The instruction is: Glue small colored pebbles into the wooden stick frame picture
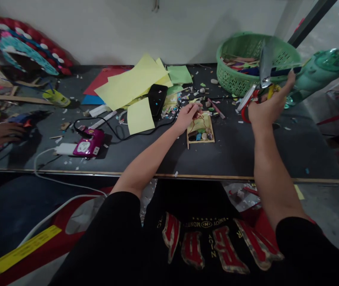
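A small wooden-framed piece point(200, 126) lies on the dark table, with pebbles along its near edge and thin red thread across its pale yellow face. My left hand point(187, 116) is closed at its upper left edge; the fingertips partly hide what they press on. To the right, my right hand point(263, 110) is raised beside the green basket, its index finger stretched out and the other fingers curled around scissors point(265, 69). Their blade points up and looks blurred. Red and yellow handle parts show by the fingers, partly covered by the hand.
A green basket point(237, 81) of tools and a green plastic bottle point(321, 75) stand at the right. Yellow paper point(136, 85), a black phone point(156, 99) and paper scraps lie mid-table. A purple power adapter point(90, 143) trails cords. Another person's hand point(2, 133) is far left.
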The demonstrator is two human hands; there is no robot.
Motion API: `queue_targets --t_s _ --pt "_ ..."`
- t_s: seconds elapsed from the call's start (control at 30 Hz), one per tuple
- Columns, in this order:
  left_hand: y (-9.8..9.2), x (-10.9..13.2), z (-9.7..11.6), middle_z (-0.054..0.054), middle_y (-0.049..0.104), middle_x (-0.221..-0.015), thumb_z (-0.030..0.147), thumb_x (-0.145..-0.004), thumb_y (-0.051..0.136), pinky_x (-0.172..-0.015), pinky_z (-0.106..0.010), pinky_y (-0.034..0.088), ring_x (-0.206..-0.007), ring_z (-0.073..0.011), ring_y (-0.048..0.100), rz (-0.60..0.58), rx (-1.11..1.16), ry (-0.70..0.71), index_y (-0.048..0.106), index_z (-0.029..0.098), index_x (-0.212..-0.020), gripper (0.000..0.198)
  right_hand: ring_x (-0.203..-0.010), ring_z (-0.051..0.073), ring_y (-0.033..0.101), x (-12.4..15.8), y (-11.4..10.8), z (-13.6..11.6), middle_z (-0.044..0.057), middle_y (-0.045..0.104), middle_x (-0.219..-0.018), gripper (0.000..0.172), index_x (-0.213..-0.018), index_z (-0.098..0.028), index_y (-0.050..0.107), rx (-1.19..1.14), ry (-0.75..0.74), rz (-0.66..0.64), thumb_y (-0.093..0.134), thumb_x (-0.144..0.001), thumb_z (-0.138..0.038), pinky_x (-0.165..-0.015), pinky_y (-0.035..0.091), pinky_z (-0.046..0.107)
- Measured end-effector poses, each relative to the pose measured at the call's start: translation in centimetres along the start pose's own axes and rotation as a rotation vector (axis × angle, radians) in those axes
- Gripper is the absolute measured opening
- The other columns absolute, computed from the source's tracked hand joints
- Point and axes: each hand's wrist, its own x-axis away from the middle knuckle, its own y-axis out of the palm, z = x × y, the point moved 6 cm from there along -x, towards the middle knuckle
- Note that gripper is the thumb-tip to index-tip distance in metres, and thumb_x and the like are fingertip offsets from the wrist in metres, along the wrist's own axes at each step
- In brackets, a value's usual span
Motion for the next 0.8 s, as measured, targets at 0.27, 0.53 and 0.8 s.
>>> queue_targets --t_s 0.27,0.53,0.8 --pt "1.4 0.8 1.4 -0.007 0.069 -0.107 0.033 -0.097 0.056 -0.060 -0.019 0.043 -0.069 -0.0056 0.058 -0.173 -0.067 0.147 0.069 0.017 -0.094 0.021 -0.099 0.031 0.069 0.6 2.6 -1.7 0.014 0.068 -0.104 0.097 -0.158 -0.015 -0.010 -0.107 0.050 0.125 0.051 -0.083 -0.023 -0.088 0.052 0.048" --pt "4.9 3.6 2.4 -0.003 0.065 -0.079 0.060 -0.092 0.056 -0.061 -0.021 0.044 -0.064 -0.0080 0.060 -0.575 -0.023 0.001 0.066 0.018 -0.100 0.044 -0.102 0.029 0.067 1.7 2.4 -4.0 0.015 0.067 -0.112 0.095 -0.160 -0.019 -0.001 -0.113 0.003 0.052 0.055 -0.084 -0.027 -0.086 0.055 0.044" --pt "5.6 4.1 2.8 -0.007 0.068 -0.101 0.065 -0.088 0.058 -0.069 -0.024 0.047 -0.072 -0.0094 0.062 -0.694 -0.076 0.046 0.066 0.017 -0.101 0.050 -0.090 0.027 0.071 0.8 4.1 -2.5 0.013 0.068 -0.108 0.085 -0.159 -0.019 0.001 -0.197 -0.022 0.217 0.048 -0.090 -0.037 -0.083 0.056 0.046"
